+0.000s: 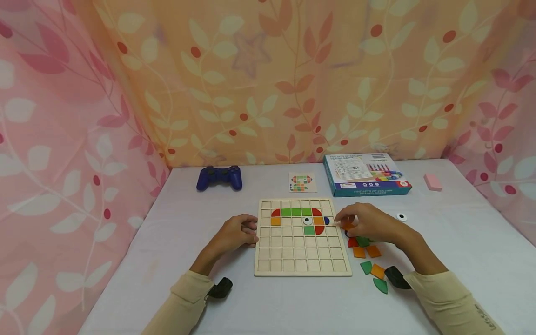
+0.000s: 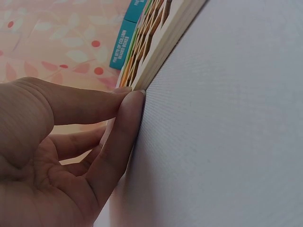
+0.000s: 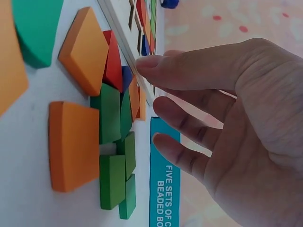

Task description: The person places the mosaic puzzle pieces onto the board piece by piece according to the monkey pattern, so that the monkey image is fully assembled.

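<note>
A wooden grid board lies flat on the table between the two hands. Colored tiles sit in its upper cells: green squares, red quarter-rounds, orange squares, a blue half-round and a white eye disc. At the board's left edge, the left hand pinches the rim between thumb and finger, best seen in the left wrist view. The right hand is at the opposite edge, fingers loosely extended and thumb close against the rim. Loose orange, green and red tiles lie beneath and beside it.
Behind the board are a picture card and a boxed toy set. A blue game controller lies back left, a pink block back right. Another eye disc rests beyond the right hand. Patterned cloth encloses the table.
</note>
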### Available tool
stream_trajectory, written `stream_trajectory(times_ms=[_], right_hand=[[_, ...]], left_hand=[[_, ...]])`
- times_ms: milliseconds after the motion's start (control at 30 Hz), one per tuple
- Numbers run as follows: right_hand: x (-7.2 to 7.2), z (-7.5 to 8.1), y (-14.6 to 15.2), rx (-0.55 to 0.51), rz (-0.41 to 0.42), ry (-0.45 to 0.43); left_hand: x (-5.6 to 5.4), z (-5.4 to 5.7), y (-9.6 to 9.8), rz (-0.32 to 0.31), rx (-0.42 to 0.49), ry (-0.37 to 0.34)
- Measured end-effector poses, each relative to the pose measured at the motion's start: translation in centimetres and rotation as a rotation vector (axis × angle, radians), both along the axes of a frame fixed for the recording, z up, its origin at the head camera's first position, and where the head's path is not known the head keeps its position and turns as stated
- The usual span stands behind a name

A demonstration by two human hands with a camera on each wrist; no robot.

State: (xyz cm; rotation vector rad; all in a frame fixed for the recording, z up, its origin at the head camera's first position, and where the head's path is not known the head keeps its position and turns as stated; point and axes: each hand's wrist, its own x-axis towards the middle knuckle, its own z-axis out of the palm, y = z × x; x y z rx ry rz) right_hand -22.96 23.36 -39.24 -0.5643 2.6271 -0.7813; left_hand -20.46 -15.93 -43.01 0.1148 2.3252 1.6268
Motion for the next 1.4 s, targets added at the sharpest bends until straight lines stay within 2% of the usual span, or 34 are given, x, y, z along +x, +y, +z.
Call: stream_trajectory(times_ms=[367, 567, 700, 833, 1033, 1200, 1400], right_hand=[[-0.1, -0.4, 0.3, -0.010, 0.008, 0.001], [-0.3, -0.4, 0.5, 0.020, 0.007, 0.025], [-0.3, -0.5, 0.6, 0.039, 0.012, 0.006], [-0.4, -0.5, 1.0, 0.043, -0.010, -0.015], [-0.5, -0.5, 1.5, 0.053, -0.054, -0.001], [-0.4, -0.7, 1.3, 0.019, -0.021, 0.030], [-0.1, -0.8, 0.7, 0.017, -0.018, 0.004]], left_hand=[[0.0, 0.0, 0.1, 0.009, -0.012, -0.004], [0.1, -0.1, -0.1, 0.011, 0.001, -0.004], [0.0, -0.2, -0.1, 0.008, 0.002, 0.001], [0.0, -0.2, -0.1, 0.003, 0.000, 0.000], [-0.1, -0.1, -0.1, -0.001, -0.005, -0.001], [0.0, -0.1, -0.1, 0.006, -0.006, -0.001], [0.0, -0.1, 0.0, 0.004, -0.008, 0.002]])
